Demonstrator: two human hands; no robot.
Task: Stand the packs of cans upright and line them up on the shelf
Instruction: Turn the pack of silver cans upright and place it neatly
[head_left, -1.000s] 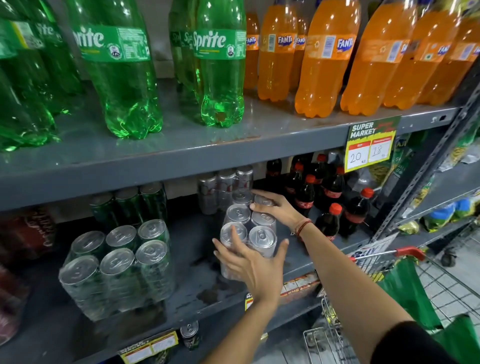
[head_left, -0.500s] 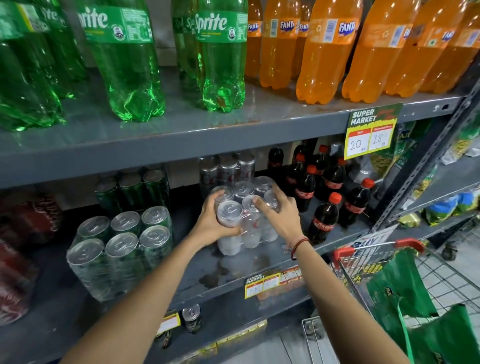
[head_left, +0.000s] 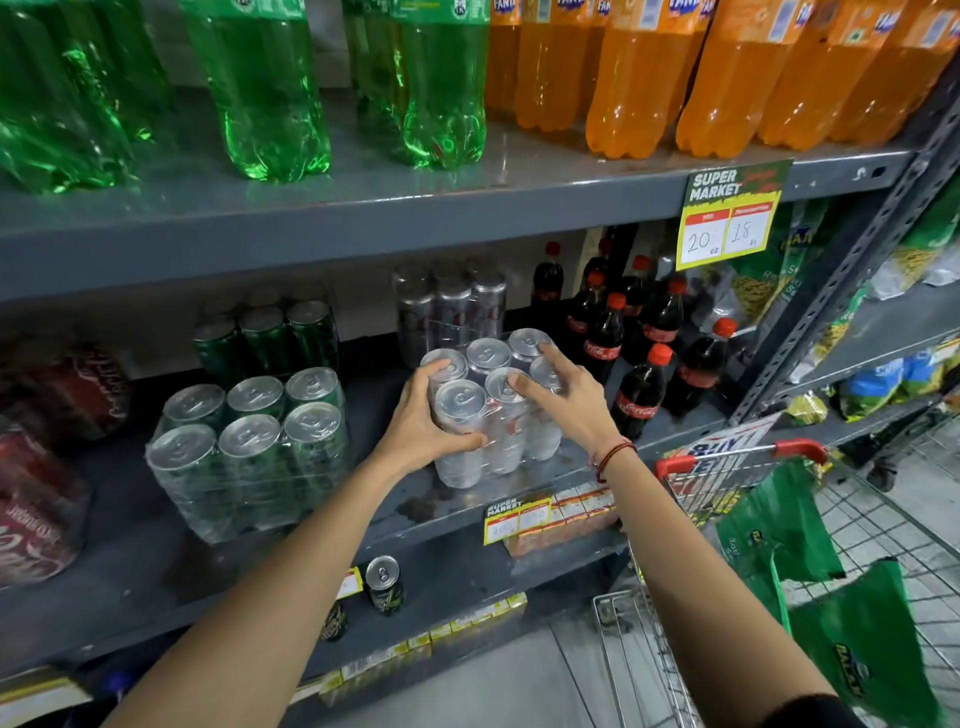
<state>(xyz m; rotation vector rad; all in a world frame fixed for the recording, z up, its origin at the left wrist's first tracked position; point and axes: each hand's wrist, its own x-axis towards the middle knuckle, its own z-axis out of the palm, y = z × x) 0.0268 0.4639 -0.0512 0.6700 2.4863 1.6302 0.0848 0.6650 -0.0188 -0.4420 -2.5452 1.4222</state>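
The left hand (head_left: 415, 431) wraps around the left side of a wrapped six-pack of silver cans (head_left: 493, 410). The right hand (head_left: 563, 400) presses on its top and right side. The pack stands upright on the grey middle shelf (head_left: 135, 540), near the front edge. A green six-pack (head_left: 249, 447) stands to its left. Small cola bottles (head_left: 639, 389) stand just to its right.

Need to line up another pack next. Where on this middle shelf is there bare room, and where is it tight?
Bare shelf shows between the green can pack and the silver can pack held by the left hand and right hand, plus the front lip below the green pack. Crowded: the cola bottles stand close right of the silver pack, and more packs fill the back.
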